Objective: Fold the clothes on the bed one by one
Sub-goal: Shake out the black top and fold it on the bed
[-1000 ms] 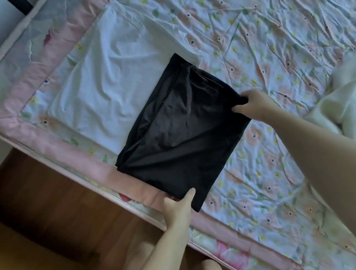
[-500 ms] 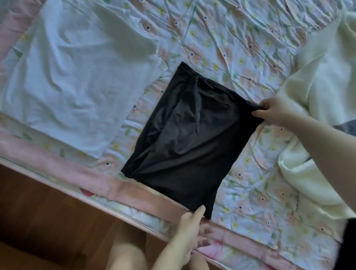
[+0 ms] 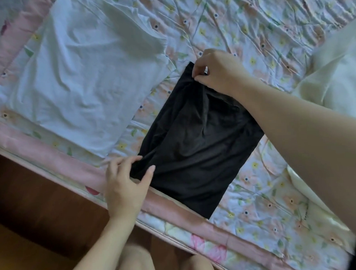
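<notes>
Folded garment [image 3: 196, 152] on bed [image 3: 250, 29] near front edge; flat shirt [image 3: 85, 77] left of it; crumpled cloth [image 3: 337, 74] far right.

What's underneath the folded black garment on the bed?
The black garment lies on the floral bedsheet, its near corner over the pink border. Whatever lies directly beneath it is covered.

Bare floral sheet [image 3: 250, 29] lies open beyond; white garment [image 3: 85, 77] left, cream cloth [image 3: 338, 83] right crowd the sides.
</notes>
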